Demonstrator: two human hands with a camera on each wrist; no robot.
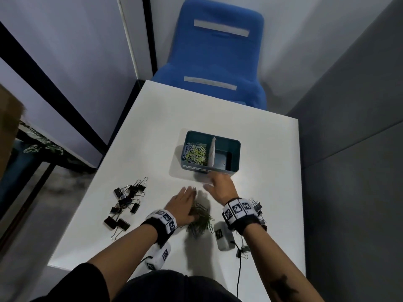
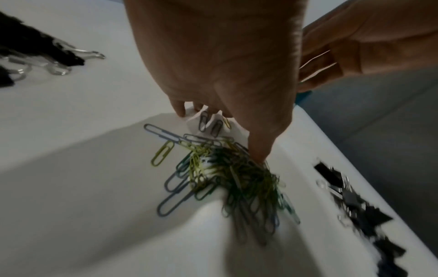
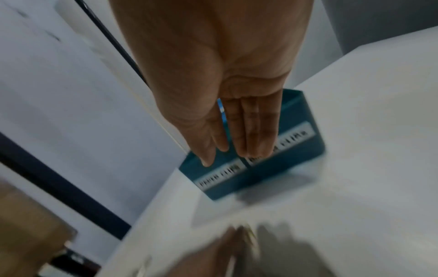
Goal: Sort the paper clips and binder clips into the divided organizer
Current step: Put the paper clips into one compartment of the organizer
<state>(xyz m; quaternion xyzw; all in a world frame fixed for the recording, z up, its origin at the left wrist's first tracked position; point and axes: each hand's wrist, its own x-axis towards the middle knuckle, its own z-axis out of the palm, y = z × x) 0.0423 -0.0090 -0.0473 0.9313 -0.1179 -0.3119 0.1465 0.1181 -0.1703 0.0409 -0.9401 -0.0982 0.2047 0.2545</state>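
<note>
The person is standing at a white worktop with both hands over it. The left hand is lying low on a loose pile of paper clips, green, yellow and grey ones, near the front middle of the worktop. In the left wrist view its fingers are pointing down into the pile and the thumb side is touching the clips; the grip is relaxed and rather wide, and I cannot tell if any clip is pinched between the fingertips.

The right hand is reaching forward toward the teal divided organizer, which is standing further back on the worktop, a little right of the middle. The right wrist view is showing straight fingers held close together, in front of the near wall of the organizer with its white labels; the grip is flat and holding nothing. The picture is blurred, so contact with the wall is not sure.

The left compartment of the organizer is holding many paper clips, white, yellow and green. The right compartment is looking dark inside.

A group of black binder clips is lying to the left of the left hand, well apart from the organizer. More binder clips are lying just beside the right wrist. A blue chair is standing behind the worktop.
</note>
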